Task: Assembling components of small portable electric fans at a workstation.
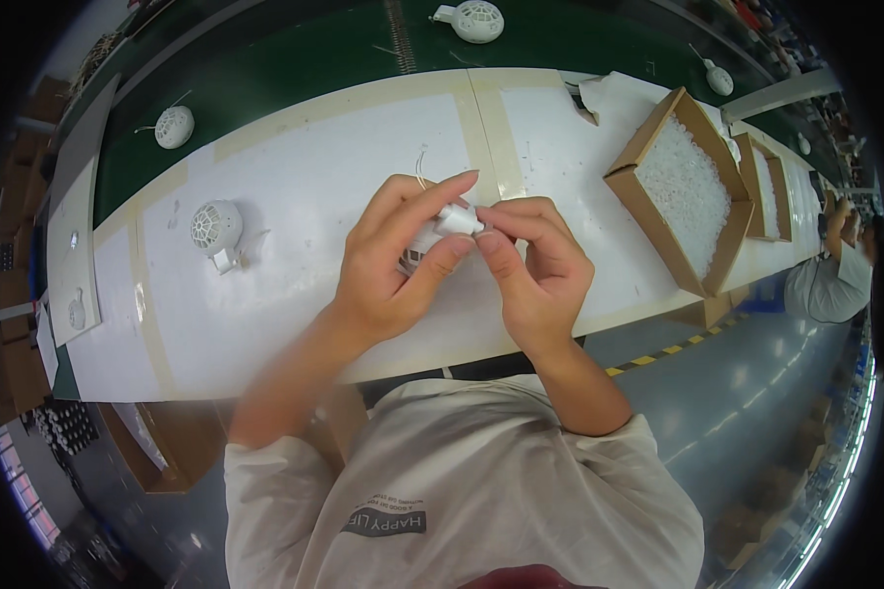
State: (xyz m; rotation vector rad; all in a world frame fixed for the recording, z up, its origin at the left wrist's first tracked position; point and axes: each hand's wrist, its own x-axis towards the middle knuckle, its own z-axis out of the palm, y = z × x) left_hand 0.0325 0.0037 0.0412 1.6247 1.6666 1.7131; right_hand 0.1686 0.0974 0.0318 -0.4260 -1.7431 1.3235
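Above the middle of the white-topped workbench (304, 334), my left hand (378, 265) is closed round a white plastic grille housing (456, 221). Its rounded slotted body shows only in part beneath the fingers, and its neck points toward my right hand. Thin pale wires (420, 167) stick up behind the left fingers. My right hand (542, 270) pinches at the end of the neck with thumb and forefinger. Whatever small part sits in that pinch is mostly hidden. Another white grille housing (216, 228) lies on the bench to the left, its neck toward me.
A cardboard box (631, 201) of small clear pieces (686, 191) stands on the right, a second box (768, 196) beyond it. Along the far side runs a green conveyor belt (314, 49) carrying several white housings (478, 22). A co-worker (830, 285) is at the far right.
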